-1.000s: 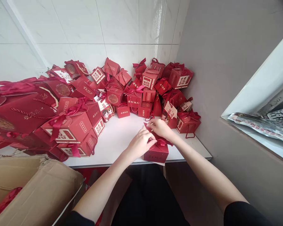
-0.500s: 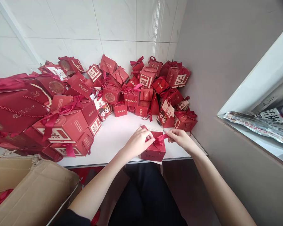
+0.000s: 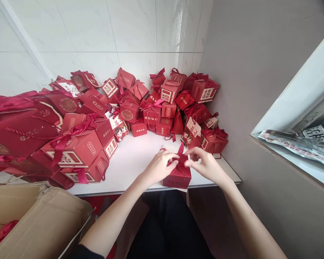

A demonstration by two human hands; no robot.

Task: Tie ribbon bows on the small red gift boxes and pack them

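A small red gift box sits on the white table near its front edge. A red ribbon stands up from the box top, with a knot or loop between my hands. My left hand is at the left of the box top, its thumb and fingers closed on the ribbon. At the right side, my right hand has its thumb and index finger apart, beside the ribbon and close to it. A pale card or sheet pokes out around the box, partly hidden by my left hand.
Many red gift boxes with ribbons and cords are heaped along the tiled wall, with larger ones stacked at left. An open cardboard carton stands at lower left. A grey wall and a shelf with packets border the right.
My right hand has let go of the ribbon end it pulled rightward and moved in closer to the box. The ribbon now stands upward. The view has shifted slightly.
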